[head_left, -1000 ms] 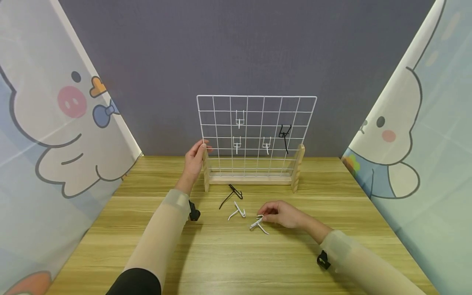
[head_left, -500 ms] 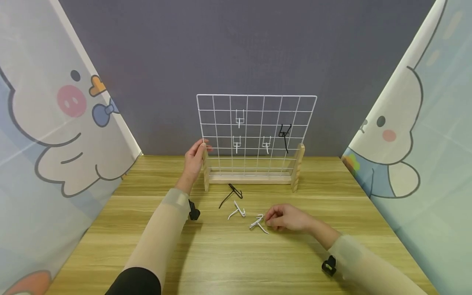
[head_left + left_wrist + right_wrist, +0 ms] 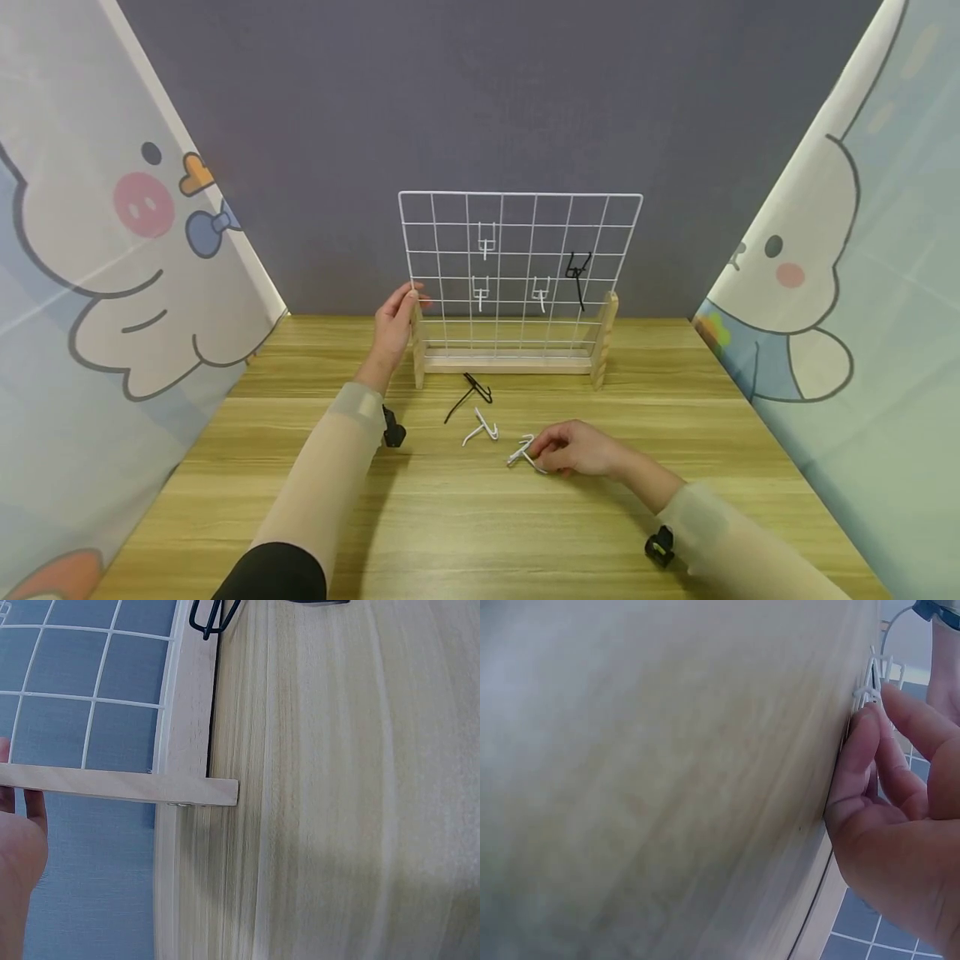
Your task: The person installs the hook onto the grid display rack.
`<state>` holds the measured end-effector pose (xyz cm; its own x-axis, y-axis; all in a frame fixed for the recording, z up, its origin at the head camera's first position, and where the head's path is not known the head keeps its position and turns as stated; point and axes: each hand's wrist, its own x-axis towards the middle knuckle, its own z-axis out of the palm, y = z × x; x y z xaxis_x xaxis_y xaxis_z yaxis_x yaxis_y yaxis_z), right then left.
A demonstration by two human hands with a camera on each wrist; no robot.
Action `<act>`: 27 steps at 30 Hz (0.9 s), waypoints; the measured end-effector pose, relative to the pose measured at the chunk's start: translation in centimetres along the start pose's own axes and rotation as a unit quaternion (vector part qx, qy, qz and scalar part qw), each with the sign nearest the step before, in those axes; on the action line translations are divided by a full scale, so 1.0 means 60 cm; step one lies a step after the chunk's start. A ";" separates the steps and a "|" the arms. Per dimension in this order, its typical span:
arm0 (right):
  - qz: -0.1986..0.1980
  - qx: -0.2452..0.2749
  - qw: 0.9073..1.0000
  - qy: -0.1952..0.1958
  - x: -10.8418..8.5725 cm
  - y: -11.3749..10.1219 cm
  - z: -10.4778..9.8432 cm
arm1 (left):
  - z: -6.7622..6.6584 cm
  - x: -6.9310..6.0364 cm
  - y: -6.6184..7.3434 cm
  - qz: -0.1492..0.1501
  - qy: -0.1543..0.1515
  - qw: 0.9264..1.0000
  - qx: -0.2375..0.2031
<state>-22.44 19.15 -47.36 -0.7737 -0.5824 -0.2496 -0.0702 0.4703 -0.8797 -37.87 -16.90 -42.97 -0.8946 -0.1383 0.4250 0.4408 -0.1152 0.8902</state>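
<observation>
A white wire grid stands upright on a wooden base; three white hooks and a black hook hang on it. My left hand grips the top of the left wooden post; in the left wrist view, fingers of the hand show beside that post. On the table, my right hand pinches the stem of a loose white hook. The right wrist view has the thumb and fingers of this hand closed around the hook, partly hiding it.
Left of the right hand, another white hook lies on the wooden table. A black hook lies behind it, just in front of the grid's base. Cartoon-printed cloths hang at both sides, with a dark backdrop behind.
My right hand let go of the nearest white hook and drew back rightward, then came back left to its stem. My left hand has stayed on the post.
</observation>
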 end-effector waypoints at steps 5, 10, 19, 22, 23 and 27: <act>-0.005 -0.006 1.000 0.019 0.005 -0.004 0.010 | 0.000 0.000 0.003 -0.001 0.000 1.000 -0.007; -0.002 -0.018 0.999 0.035 0.011 -0.006 0.018 | 0.000 0.000 0.004 -0.001 -0.005 1.000 -0.015; 0.004 -0.017 0.999 0.044 0.012 -0.009 0.023 | 0.001 0.001 0.002 -0.002 0.001 1.000 -0.023; 0.007 -0.015 0.999 0.049 0.012 -0.007 0.024 | 0.001 0.001 0.001 -0.001 0.001 1.000 -0.022; 0.008 -0.016 0.999 0.051 0.012 -0.007 0.024 | 0.001 0.001 0.002 0.000 0.002 1.000 -0.019; 0.012 -0.021 0.998 0.055 0.011 -0.008 0.024 | 0.001 0.000 0.002 0.001 0.003 1.000 -0.007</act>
<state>-22.00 17.59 -47.68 -0.8393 -0.4958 -0.2231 -0.0751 0.5121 -0.8556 -37.80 -16.86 -42.86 -0.8933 -0.1439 0.4257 0.4434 -0.1278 0.8872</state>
